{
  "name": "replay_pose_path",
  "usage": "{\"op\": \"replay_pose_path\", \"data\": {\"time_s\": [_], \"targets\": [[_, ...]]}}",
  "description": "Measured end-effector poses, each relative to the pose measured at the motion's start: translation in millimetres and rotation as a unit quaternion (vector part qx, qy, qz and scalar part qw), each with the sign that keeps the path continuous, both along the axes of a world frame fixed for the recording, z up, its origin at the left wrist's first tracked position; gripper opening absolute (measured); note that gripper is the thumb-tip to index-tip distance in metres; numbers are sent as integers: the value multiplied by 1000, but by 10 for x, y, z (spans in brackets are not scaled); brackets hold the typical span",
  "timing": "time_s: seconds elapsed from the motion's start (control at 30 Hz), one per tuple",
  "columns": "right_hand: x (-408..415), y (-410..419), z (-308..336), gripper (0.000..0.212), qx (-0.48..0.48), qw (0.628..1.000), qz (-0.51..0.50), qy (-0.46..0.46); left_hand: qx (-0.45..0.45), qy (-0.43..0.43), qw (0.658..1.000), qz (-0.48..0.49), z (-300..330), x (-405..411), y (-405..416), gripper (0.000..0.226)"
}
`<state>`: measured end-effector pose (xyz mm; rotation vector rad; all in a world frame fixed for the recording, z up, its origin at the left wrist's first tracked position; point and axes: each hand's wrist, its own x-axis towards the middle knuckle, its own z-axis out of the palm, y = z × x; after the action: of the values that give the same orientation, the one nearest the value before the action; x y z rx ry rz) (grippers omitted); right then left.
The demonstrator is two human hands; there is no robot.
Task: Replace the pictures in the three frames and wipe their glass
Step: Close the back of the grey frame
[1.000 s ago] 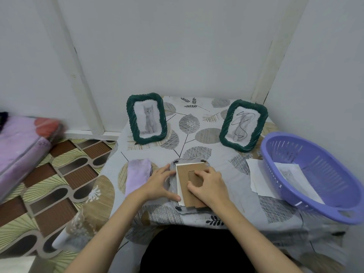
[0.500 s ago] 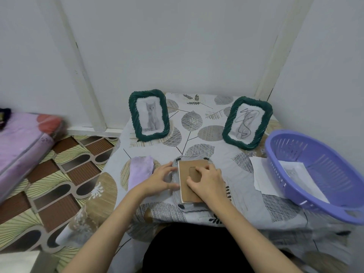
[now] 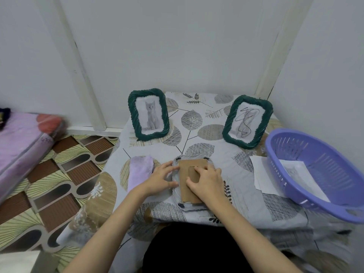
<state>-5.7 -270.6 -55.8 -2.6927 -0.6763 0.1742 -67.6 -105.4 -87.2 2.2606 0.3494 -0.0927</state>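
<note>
Grey frame (image 3: 194,206) is laid face down on the table (image 3: 246,186), brown backing board (image 3: 185,186) up, w/ small black clips seen at its corners. Right hand (image 3: 204,184) is laid flat on the board, fingers fairly straight and close together, pressed onto the stand flap (image 3: 192,172); nothing gripped. Left hand (image 3: 160,180) is set at the frame's left edge, fingers (image 3: 169,168) spread moderately and slightly bent, tips touching the rim, thumb near the board's left side; whether the rim is actually pinched can't be told. Purple cloth (image 3: 139,173) is folded just left of the left-hand fingers, partly under the wrist. Beyond the fingertips, two green frames are stood upright near the wall: cat frame (image 3: 148,114) ahead-left, scribble frame (image 3: 247,122) ahead-right, well apart from each other. Right of the right hand, loose paper sheets (image 3: 261,174) are laid on the table, partly under the purple basket (image 3: 307,154); another printed sheet (image 3: 301,174) is seen inside the basket.
</note>
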Motion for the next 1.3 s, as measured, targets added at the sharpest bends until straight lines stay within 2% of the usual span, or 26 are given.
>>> {"op": "replay_pose_path", "data": {"time_s": [0.47, 0.7, 0.8, 0.93, 1.07, 1.2, 1.3], "targets": [[32, 15, -10, 52, -12, 1000, 3, -1, 1, -9, 1000, -4, 8, -4, -15, 57], [38, -16, -43, 58, -35, 999, 20, -16, 36, 11, 999, -16, 61, -59, -81, 88], [88, -51, 4, 59, -22, 999, 42, 24, 42, 14, 999, -15, 79, -61, -89, 89], [327, -219, 177, 47, 23, 985, 112, 128, 50, 21, 998, -13, 97, -61, -110, 91], [466, -428, 240, 67, -12, 963, 163, 215, 61, 39, 997, -19, 123, -49, -102, 89], [464, -449, 197, 71, -26, 961, 185, 203, 94, 31, 995, -6, 214, 19, -182, 78], [473, -430, 202, 70, -38, 961, 199, 188, 154, 32, 987, -12, 211, 87, -287, 85]]}}
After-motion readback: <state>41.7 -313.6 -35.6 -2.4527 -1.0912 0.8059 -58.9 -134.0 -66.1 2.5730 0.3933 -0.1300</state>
